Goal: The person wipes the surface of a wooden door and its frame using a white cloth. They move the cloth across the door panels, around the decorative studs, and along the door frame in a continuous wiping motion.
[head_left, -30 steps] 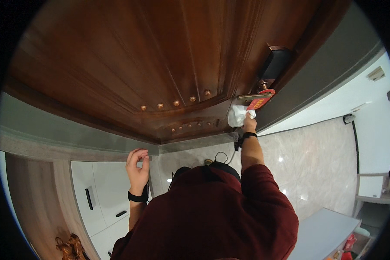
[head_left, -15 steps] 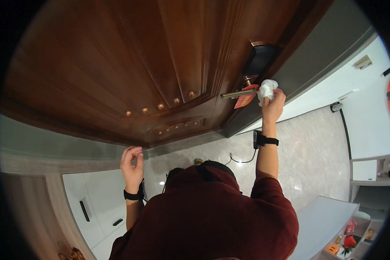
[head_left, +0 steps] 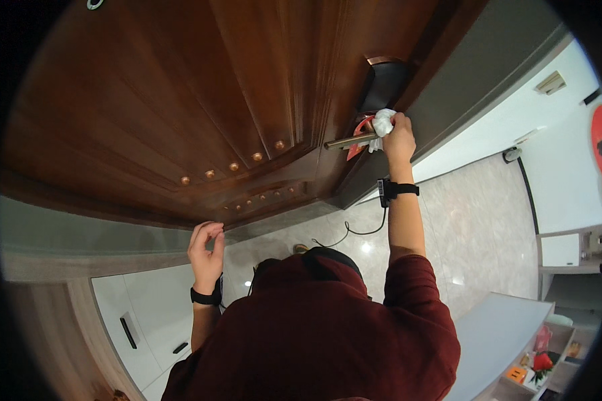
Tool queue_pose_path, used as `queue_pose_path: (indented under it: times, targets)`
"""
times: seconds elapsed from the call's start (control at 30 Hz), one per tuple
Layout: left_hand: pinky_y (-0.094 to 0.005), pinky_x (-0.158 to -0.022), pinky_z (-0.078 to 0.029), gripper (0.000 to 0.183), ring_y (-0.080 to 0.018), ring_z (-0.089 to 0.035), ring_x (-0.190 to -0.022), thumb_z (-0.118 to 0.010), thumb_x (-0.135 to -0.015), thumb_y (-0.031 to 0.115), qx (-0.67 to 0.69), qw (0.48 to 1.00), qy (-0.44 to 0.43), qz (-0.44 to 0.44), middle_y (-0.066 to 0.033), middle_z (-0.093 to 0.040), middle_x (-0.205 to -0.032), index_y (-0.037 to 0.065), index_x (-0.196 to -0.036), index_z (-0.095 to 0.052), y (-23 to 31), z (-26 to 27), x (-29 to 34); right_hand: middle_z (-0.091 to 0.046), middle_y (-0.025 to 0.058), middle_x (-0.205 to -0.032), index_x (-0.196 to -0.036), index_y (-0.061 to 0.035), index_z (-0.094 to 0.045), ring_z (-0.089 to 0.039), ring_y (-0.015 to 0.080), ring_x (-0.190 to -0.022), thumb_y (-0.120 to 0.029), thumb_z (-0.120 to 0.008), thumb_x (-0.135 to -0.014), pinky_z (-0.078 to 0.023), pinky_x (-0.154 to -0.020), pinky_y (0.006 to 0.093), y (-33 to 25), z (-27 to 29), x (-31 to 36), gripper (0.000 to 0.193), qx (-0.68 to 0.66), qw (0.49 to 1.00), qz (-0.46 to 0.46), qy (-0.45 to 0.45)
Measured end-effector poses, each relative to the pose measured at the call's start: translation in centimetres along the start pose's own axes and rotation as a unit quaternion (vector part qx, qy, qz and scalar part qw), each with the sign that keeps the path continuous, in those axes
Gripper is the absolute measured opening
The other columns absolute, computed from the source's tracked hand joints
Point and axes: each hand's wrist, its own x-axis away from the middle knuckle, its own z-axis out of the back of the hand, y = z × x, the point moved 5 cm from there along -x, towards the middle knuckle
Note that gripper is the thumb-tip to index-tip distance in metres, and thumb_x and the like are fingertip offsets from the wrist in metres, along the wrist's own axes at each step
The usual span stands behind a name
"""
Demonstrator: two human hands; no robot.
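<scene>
My right hand (head_left: pixel 400 138) is closed round a crumpled white tissue or cloth (head_left: pixel 384 123) and presses it against the door handle (head_left: pixel 350 142), near the lock end. Behind the handle hangs a red tag (head_left: pixel 362 139), partly covered by the white wad. Just above sits the black lock panel (head_left: pixel 384 85) on the brown wooden door (head_left: pixel 201 87). My left hand (head_left: pixel 207 250) is raised low in front of the door with its fingers loosely curved and thumb apart, holding nothing.
Copper studs (head_left: pixel 233 166) dot the lower door. A grey door frame (head_left: pixel 475 93) runs along its right side. White cabinets (head_left: pixel 140 314) stand at left. At lower right are a pale panel (head_left: pixel 495 347) and an open compartment with small items (head_left: pixel 540 364). A black cable (head_left: pixel 348 230) dangles from my right wrist.
My right hand has moved left with the white wad, from the outer side of the handle onto its lock end. My left hand has barely moved.
</scene>
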Motion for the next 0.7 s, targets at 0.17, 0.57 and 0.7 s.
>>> queue_pose_path:
  times: [0.17,0.57,0.7]
  targets:
    - [-0.0283,-0.083,-0.054,0.018,-0.0179,-0.067,-0.092,-0.063,-0.089,-0.008,0.020,1.000,-0.008,-0.012,-0.0101,-0.065,-0.108,-0.001,-0.105,-0.068,0.3,-0.8,-0.9,-0.058,0.0124,-0.109,-0.103,-0.0131,-0.055,-0.065,0.0412,-0.095,-0.008,-0.069,-0.076,-0.054,-0.075,0.0498,-0.1,3.1,1.1,0.031,-0.003,1.000,0.010,0.027]
    - [-0.0284,-0.082,-0.053,0.017,-0.0178,-0.066,-0.089,-0.063,-0.090,-0.006,0.010,1.000,0.022,0.001,-0.0102,-0.066,-0.104,-0.001,-0.104,-0.068,-0.1,0.1,0.2,-0.057,0.0127,-0.132,-0.126,-0.0091,-0.057,-0.061,0.0386,-0.115,-0.001,-0.064,-0.083,-0.056,-0.090,0.0441,1.5,-0.1,0.0,0.044,-0.015,0.979,0.106,0.174]
    - [-0.0284,-0.082,-0.053,0.016,-0.0174,-0.066,-0.090,-0.063,-0.090,-0.006,-0.010,1.000,0.018,0.007,-0.0099,-0.066,-0.104,-0.001,-0.104,-0.068,0.0,0.4,0.8,-0.060,0.0127,-0.122,-0.114,-0.0079,-0.059,-0.064,0.0381,-0.106,-0.005,-0.060,-0.086,-0.057,-0.086,0.0457,6.1,-6.8,4.3,0.027,0.097,0.991,0.034,-0.084]
